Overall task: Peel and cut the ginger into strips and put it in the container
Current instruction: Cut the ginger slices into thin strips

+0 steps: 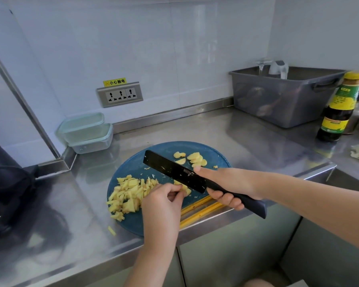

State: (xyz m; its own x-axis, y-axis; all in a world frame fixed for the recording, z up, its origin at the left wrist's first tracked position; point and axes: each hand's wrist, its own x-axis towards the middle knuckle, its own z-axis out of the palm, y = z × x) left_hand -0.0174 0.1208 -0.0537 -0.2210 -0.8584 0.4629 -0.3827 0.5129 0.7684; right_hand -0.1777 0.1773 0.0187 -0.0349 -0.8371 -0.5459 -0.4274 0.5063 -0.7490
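We found the table (257, 131) to be stainless steel, smooth and reflective. The cutting board (131, 164) looked like matt blue plastic. The knife (170, 172) had a matt black blade. The stacked containers (87, 132) were clear, glossy plastic, the bin (282, 104) dull grey plastic, and the bottle (338, 108) glossy.

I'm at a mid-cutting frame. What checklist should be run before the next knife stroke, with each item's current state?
1. Knife grip: the right hand wraps the handle of the knife, index finger along the blade: ok.
2. Ginger held: the left hand pinches the ginger piece beside the blade: ok.
3. Left fingers clear of the cutting edge: the edge is hidden by the blade: cannot tell.
4. All ginger on the cutting board: a stray strip lies on the counter: not ok.
5. Container open: the stacked containers by the wall have lids on: not ok.
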